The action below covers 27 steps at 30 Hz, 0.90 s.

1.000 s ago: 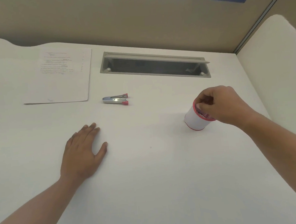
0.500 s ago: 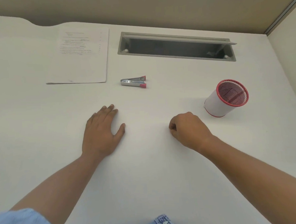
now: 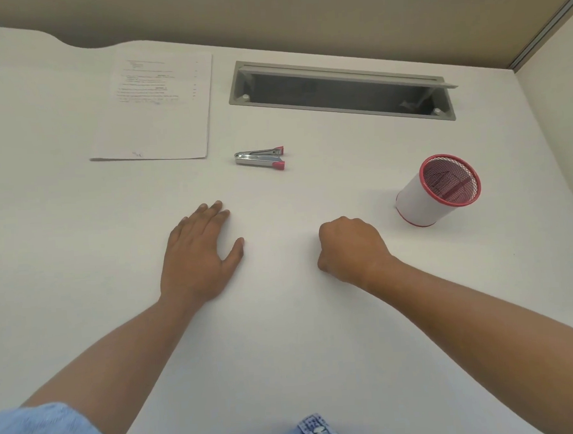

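Observation:
My left hand [image 3: 199,251] lies flat, palm down, on the white desk [image 3: 284,333], fingers straight. My right hand [image 3: 348,246] rests on the desk as a fist, fingers curled under; nothing shows in it. To the right of that fist stands a white pen cup [image 3: 433,196] with a red mesh inside and a red rim, apart from the hand. A small silver stapler [image 3: 260,158] with red ends lies beyond both hands. A printed sheet of paper [image 3: 160,107] lies at the back left.
A grey cable slot [image 3: 338,91] with its lid raised is set into the desk at the back. Beige partition walls close the back and the right side. My blue sleeve and clothing show at the bottom edge.
My right hand let go of the pen cup's rim and pulled back to the desk middle as a fist. The left hand stayed flat. The view tilted downward.

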### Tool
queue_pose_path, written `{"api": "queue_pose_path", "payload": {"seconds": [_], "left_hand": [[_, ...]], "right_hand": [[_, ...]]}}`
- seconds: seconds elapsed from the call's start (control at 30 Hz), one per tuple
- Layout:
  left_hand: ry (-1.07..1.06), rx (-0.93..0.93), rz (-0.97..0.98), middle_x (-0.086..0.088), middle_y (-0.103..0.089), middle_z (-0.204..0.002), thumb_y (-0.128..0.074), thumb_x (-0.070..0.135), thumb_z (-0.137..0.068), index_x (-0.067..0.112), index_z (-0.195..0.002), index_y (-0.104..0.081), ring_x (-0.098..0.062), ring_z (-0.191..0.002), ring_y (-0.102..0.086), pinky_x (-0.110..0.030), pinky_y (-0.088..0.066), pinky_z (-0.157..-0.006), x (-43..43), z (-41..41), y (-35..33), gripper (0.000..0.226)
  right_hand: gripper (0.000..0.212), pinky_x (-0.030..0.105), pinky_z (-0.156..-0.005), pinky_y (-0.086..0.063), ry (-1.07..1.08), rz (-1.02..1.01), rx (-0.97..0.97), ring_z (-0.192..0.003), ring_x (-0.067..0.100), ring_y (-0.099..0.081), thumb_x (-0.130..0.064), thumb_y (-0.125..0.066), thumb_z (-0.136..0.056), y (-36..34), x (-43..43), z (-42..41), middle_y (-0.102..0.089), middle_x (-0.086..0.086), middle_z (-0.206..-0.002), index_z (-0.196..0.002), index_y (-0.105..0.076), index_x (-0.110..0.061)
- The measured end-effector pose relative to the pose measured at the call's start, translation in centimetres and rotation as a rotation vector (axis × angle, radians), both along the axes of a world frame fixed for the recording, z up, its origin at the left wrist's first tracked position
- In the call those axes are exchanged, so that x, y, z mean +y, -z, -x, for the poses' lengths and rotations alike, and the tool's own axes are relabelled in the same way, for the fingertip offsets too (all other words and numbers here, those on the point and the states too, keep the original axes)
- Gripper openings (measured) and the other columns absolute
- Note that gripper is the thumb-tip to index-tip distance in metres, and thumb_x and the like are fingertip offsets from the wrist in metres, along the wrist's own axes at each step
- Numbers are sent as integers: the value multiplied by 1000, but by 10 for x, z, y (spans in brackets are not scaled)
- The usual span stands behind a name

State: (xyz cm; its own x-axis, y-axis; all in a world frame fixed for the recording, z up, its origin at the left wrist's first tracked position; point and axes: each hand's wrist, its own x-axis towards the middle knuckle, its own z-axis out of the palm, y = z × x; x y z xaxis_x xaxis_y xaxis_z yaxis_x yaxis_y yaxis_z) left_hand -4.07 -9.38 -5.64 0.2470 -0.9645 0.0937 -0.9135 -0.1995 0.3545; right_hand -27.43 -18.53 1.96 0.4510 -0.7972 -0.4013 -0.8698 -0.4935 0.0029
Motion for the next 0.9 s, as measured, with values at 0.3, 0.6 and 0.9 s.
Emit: {"api": "queue_pose_path", "payload": {"seconds": [0.3, 0.6, 0.9], "left_hand": [[10, -3, -17, 9, -40, -158, -40, 56, -92, 24, -143, -48, -15, -149, -30, -37, -18, -122, 1, -1, 1, 61], [13, -3, -21, 8, -41, -158, -35, 60, -89, 23, -143, -49, -14, -149, -31, -37, -18, -121, 1, -1, 1, 67], [20, 3, -19, 7, -43, -157, -33, 61, -88, 21, -142, -51, -15, -148, -33, -40, -22, -121, -1, 0, -1, 69]], "right_hand": [[11, 23, -54, -45, 448, -43, -501, -57, 12, -60, -19, -67, -72, -59, -32, 57, -65, -6, -60, -62, -65, -16], [16, 32, -56, -53, 562, 140, -317, -66, 25, -65, -17, -55, -83, -101, -87, 131, -69, 6, -77, -71, -66, -18], [24, 34, -67, -57, 452, 156, -167, -74, 23, -67, -9, -56, -78, -96, -98, 131, -72, 1, -94, -77, -69, -29]]}}
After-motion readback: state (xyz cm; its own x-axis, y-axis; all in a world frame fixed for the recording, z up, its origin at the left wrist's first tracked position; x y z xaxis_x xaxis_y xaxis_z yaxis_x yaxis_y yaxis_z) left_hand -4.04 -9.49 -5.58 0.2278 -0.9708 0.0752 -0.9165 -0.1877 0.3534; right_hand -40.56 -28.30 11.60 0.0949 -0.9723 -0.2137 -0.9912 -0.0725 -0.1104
